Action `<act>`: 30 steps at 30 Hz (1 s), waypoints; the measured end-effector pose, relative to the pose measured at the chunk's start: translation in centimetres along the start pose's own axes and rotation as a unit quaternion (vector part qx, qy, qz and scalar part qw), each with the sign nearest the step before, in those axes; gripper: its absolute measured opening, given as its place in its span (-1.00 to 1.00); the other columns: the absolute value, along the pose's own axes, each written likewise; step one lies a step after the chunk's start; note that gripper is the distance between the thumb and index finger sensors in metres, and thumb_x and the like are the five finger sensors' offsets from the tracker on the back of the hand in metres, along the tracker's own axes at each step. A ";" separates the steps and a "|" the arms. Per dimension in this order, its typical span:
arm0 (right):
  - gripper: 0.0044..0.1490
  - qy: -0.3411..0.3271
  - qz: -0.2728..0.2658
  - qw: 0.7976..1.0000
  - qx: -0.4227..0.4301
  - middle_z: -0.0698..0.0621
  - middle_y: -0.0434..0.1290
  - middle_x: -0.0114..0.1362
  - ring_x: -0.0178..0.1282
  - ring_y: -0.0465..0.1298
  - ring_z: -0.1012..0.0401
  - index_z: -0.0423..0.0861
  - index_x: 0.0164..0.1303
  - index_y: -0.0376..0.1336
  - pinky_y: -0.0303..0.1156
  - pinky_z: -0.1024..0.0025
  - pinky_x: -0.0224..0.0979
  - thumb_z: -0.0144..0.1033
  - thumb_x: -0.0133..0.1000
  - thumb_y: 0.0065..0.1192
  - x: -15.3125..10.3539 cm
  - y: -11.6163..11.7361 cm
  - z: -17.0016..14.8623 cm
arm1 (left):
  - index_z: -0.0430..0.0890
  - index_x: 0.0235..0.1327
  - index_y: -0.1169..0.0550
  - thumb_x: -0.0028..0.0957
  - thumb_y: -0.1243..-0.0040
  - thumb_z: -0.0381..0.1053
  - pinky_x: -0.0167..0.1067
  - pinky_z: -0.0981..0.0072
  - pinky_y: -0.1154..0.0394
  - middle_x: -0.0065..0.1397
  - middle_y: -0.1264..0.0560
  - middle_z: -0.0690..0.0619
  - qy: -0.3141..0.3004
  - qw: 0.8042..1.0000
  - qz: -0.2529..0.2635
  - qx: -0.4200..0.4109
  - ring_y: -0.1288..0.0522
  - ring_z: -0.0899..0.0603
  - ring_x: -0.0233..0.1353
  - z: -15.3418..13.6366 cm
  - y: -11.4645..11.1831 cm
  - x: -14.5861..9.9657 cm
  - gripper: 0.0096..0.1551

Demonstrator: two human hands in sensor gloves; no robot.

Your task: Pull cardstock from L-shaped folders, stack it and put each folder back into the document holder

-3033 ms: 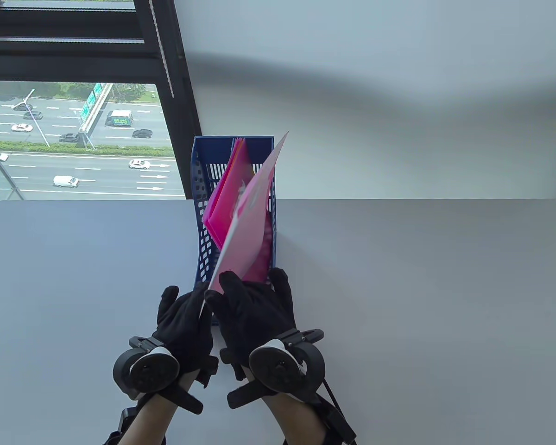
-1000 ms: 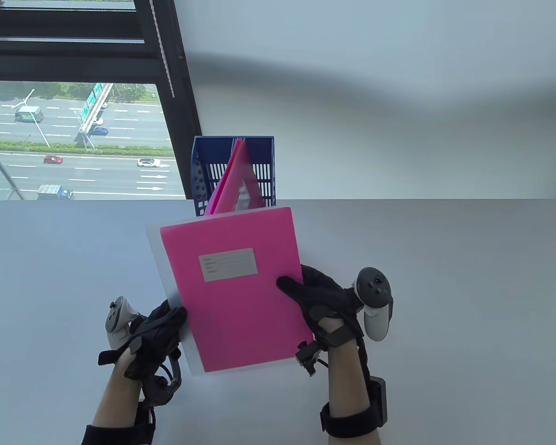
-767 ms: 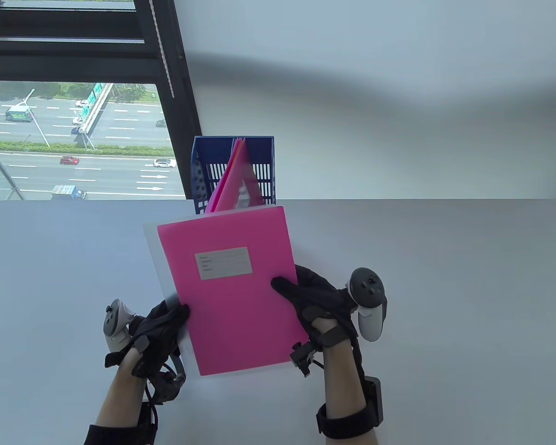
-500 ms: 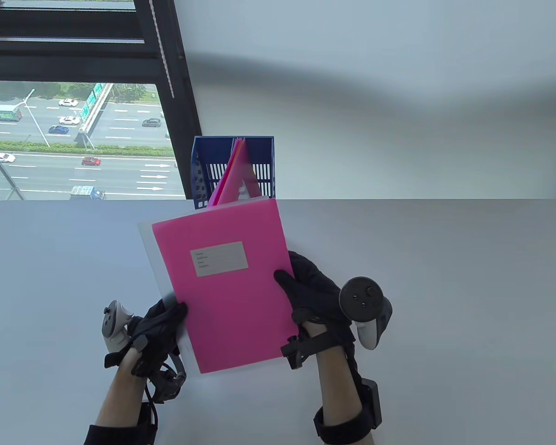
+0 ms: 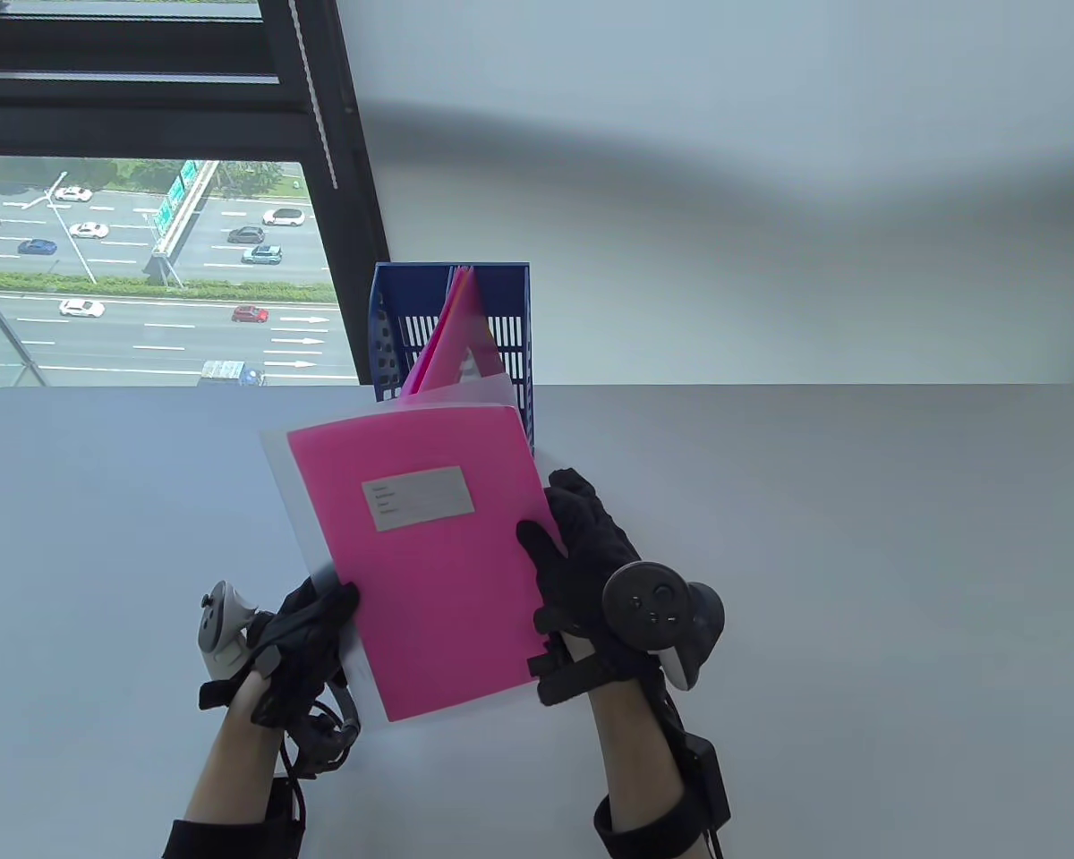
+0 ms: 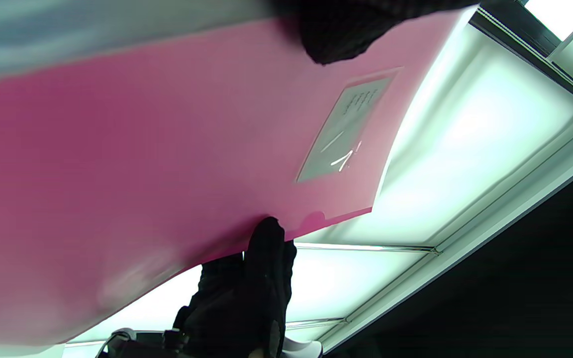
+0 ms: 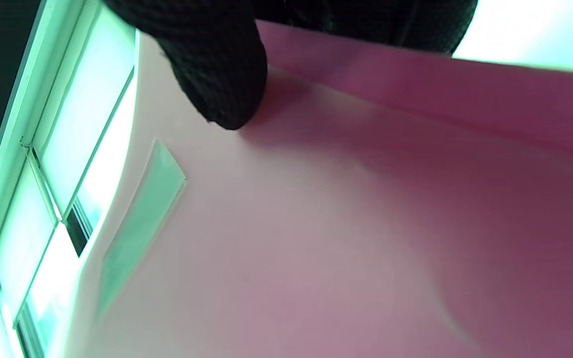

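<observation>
Two gloved hands hold one folder above the table (image 5: 859, 582), nearest the viewer. At about 7 o'clock, the left hand (image 5: 309, 631) pinches the folder's (image 5: 322, 573) clear left edge near its lower corner, thumb on top, palm turned inward, its tracker (image 5: 219, 626) pointing outward. At about 5 o'clock, the right hand (image 5: 582, 559) grips the right edge, thumb laid across the front and fingers curled behind; its tracker (image 5: 658, 617) faces up. The folder is held off the table, tilted up toward the viewer, with one sheet of pink cardstock (image 5: 430, 555) inside bearing one grey label (image 5: 418, 497). The clear cover bows away from the cardstock along the top edge. Farther off, at 12 o'clock, one blue document holder (image 5: 385, 331) stands upright at the table's far edge. Pink folders (image 5: 455, 349) lean inside it; their count cannot be told.
</observation>
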State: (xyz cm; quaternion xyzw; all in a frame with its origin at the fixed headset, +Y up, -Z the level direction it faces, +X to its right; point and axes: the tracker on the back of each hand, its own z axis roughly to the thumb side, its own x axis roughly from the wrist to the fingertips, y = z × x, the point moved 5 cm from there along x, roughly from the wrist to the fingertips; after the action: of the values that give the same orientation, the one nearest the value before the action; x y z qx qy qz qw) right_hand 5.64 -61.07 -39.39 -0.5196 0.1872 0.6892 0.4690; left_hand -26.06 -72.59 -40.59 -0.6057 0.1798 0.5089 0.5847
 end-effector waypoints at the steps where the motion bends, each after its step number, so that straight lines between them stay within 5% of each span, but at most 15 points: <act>1: -0.52 0.015 0.036 0.998 0.054 -0.08 0.36 0.59 0.22 0.65 0.09 0.07 0.34 0.38 0.29 -0.07 0.55 -0.03 0.25 0.42 0.2 0.1 -0.6 | -0.06 0.53 -0.42 0.32 -0.06 0.03 0.49 -0.08 -0.37 0.38 -0.54 -0.04 0.002 1.000 0.002 0.004 -0.65 -0.21 0.34 0.0 0.1 -0.1 -0.47; 7: -0.46 0.051 0.188 0.929 0.313 -0.17 0.38 0.56 0.31 0.54 -0.04 -0.06 0.36 0.44 0.16 -0.16 0.58 0.04 0.34 0.26 0.3 1.7 -2.0 | -0.05 0.53 -0.43 0.31 -0.07 0.03 0.49 -0.08 -0.38 0.37 -0.55 -0.04 0.001 1.000 -0.005 0.004 -0.65 -0.20 0.34 0.1 0.1 0.0 -0.47; 18: -0.43 0.070 0.296 0.856 0.419 -0.18 0.47 0.46 0.20 0.62 0.02 -0.05 0.34 0.44 0.27 -0.04 0.55 0.09 0.38 0.10 -0.2 3.8 -2.4 | -0.03 0.52 -0.44 0.31 -0.07 0.04 0.50 -0.07 -0.38 0.36 -0.56 -0.01 -0.003 0.999 -0.038 -0.009 -0.67 -0.18 0.32 0.2 -0.3 0.0 -0.48; 21: -0.47 0.073 0.282 0.866 0.407 -0.19 0.48 0.44 0.16 0.64 0.03 -0.02 0.38 0.42 0.30 0.00 0.53 0.06 0.37 0.17 0.0 3.5 -2.5 | -0.03 0.52 -0.44 0.31 -0.07 0.04 0.50 -0.07 -0.38 0.36 -0.56 -0.01 -0.002 0.999 -0.044 -0.014 -0.67 -0.18 0.32 0.2 -0.4 0.1 -0.48; 24: -0.51 0.065 0.236 0.917 0.316 -0.17 0.48 0.45 0.17 0.65 0.05 0.05 0.45 0.36 0.31 0.02 0.53 -0.02 0.35 0.26 0.4 2.0 -2.4 | -0.03 0.52 -0.44 0.31 -0.07 0.04 0.50 -0.07 -0.38 0.36 -0.57 -0.01 -0.002 0.999 -0.042 -0.014 -0.67 -0.18 0.31 0.2 -0.3 0.1 -0.48; 30: -0.51 0.054 0.180 0.960 0.208 -0.19 0.49 0.43 0.16 0.67 0.04 0.08 0.40 0.39 0.29 -0.03 0.54 -0.10 0.26 0.44 0.5 0.3 -1.2 | -0.04 0.52 -0.44 0.31 -0.08 0.04 0.50 -0.06 -0.38 0.36 -0.57 -0.02 -0.002 0.999 -0.039 -0.013 -0.67 -0.18 0.31 0.2 -0.4 0.1 -0.48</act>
State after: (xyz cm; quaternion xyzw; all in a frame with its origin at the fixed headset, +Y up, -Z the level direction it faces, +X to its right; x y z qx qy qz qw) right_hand 6.01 -61.86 -40.38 -0.4047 0.4419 0.6792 0.4238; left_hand -25.76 -72.22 -40.44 -0.6188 0.1486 0.4890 0.5966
